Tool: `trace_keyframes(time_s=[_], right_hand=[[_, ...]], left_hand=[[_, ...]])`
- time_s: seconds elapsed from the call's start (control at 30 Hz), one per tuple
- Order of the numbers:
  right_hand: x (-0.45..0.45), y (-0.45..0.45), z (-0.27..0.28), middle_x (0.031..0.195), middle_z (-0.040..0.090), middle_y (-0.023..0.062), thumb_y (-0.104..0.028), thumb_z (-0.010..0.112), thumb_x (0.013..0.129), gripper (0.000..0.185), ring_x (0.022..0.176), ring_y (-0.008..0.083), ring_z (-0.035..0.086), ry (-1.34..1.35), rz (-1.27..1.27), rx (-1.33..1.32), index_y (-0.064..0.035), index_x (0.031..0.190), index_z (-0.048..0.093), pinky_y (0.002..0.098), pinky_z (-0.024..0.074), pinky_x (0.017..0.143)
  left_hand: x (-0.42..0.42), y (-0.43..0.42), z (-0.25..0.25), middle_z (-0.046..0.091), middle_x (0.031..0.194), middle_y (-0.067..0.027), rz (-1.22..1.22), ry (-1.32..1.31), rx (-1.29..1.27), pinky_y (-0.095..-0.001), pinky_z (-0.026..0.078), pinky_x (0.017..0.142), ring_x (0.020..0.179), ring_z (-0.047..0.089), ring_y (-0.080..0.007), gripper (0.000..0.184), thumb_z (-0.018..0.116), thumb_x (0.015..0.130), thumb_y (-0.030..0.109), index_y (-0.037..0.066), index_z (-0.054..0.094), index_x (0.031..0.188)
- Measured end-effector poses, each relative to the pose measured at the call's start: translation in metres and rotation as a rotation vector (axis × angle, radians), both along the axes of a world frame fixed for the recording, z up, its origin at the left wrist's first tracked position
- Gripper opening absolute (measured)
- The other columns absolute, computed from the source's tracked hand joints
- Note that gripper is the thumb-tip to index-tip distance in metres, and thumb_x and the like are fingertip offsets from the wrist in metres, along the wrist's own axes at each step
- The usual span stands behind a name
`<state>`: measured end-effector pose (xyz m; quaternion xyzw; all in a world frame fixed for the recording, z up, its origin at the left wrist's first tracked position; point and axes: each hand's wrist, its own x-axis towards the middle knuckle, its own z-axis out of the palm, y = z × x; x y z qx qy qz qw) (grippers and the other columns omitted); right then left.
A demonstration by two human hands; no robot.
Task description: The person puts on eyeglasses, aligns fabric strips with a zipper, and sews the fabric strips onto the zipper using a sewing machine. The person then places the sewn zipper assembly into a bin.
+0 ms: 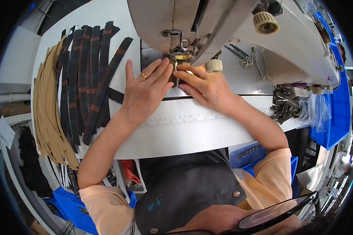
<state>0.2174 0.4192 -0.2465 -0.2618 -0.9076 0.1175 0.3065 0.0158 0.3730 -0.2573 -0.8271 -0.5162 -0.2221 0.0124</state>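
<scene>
Under the head of a white sewing machine [157, 19], a small olive-brown piece [170, 70] lies beside the needle area. My left hand [147, 88] rests on its left side, palm down, with fingers stretched out and a ring on one finger. On the other side, the thumb and fingers of my right hand [208, 86] are bent together at the piece's edge, close to the presser foot. What those fingers grip, if anything, is hidden. The two hands nearly meet below the needle.
Dark plaid strips [82, 74] and tan strips [47, 105] lie at the left of the table. A printed ruler [180, 119] runs along the front. At the right are a heap of dark straps [286, 103], a clear plastic bag [315, 109] and a blue bin [341, 102].
</scene>
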Motion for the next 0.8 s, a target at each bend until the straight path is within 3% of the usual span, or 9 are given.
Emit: trace_keyframes(time_s=[0.1,0.33,0.43,0.53,0.63,0.77,0.8], right_hand=[[0.001,-0.001,-0.006,0.094,0.064,0.0080,-0.009,0.070,0.073,0.027,0.082,0.0253,0.057,0.003,0.005,0.077,-0.0036,0.099,0.066,0.0347,0.0465,0.071],[0.002,-0.001,-0.003,0.090,0.063,0.0081,-0.007,0.069,0.073,0.023,0.089,0.0267,0.058,0.008,-0.033,0.109,-0.0023,0.096,0.066,0.0342,0.0476,0.075],[0.021,-0.006,0.003,0.091,0.063,0.0082,-0.008,0.063,0.083,0.018,0.087,0.0231,0.061,0.140,-0.099,-0.278,-0.0003,0.100,0.064,0.0320,0.0494,0.074],[0.030,0.009,0.020,0.092,0.063,0.0086,-0.011,0.056,0.091,0.020,0.079,0.0169,0.063,0.373,-0.198,-1.066,0.0036,0.104,0.059,0.0270,0.0516,0.070],[0.020,0.036,0.024,0.092,0.063,0.0085,-0.013,0.053,0.093,0.024,0.074,0.0111,0.064,0.416,-0.155,-1.359,0.0068,0.106,0.055,0.0215,0.0524,0.065],[0.016,0.042,0.023,0.084,0.066,0.0072,-0.012,0.059,0.088,0.021,0.070,0.0116,0.064,0.423,-0.085,-1.391,0.0063,0.099,0.059,0.0217,0.0516,0.061],[0.016,0.042,0.018,0.081,0.066,0.0076,-0.013,0.061,0.087,0.020,0.068,0.0133,0.064,0.403,-0.083,-1.227,0.0048,0.096,0.061,0.0239,0.0513,0.061]], left_hand=[[0.002,0.000,-0.002,0.056,0.128,-0.0021,0.002,0.002,0.043,-0.0641,0.015,0.105,0.118,0.050,-0.0136,0.042,0.064,0.084,0.022,0.008,0.056,0.123],[0.001,0.001,-0.002,0.056,0.128,-0.0023,-0.001,-0.002,0.017,-0.0643,0.016,0.104,0.120,0.050,-0.0169,0.041,0.063,0.085,0.021,0.007,0.056,0.123],[-0.001,0.002,-0.001,0.059,0.124,-0.0010,0.006,-0.058,0.019,-0.0638,0.016,0.104,0.120,0.050,-0.0175,0.036,0.064,0.085,0.020,0.008,0.060,0.118],[-0.004,0.003,0.000,0.062,0.119,0.0009,0.012,-0.152,0.037,-0.0632,0.015,0.105,0.118,0.051,-0.0178,0.030,0.064,0.084,0.018,0.009,0.064,0.113],[-0.003,0.005,0.000,0.064,0.116,0.0026,0.015,-0.169,0.063,-0.0628,0.015,0.105,0.117,0.052,-0.0181,0.028,0.065,0.083,0.017,0.010,0.066,0.110],[-0.003,0.006,-0.001,0.064,0.115,0.0039,0.017,-0.133,0.090,-0.0627,0.015,0.105,0.115,0.053,-0.0177,0.028,0.066,0.082,0.015,0.012,0.066,0.110],[-0.003,0.006,-0.002,0.064,0.115,0.0042,0.019,-0.125,0.094,-0.0627,0.015,0.105,0.115,0.053,-0.0175,0.028,0.066,0.082,0.015,0.012,0.066,0.110]])
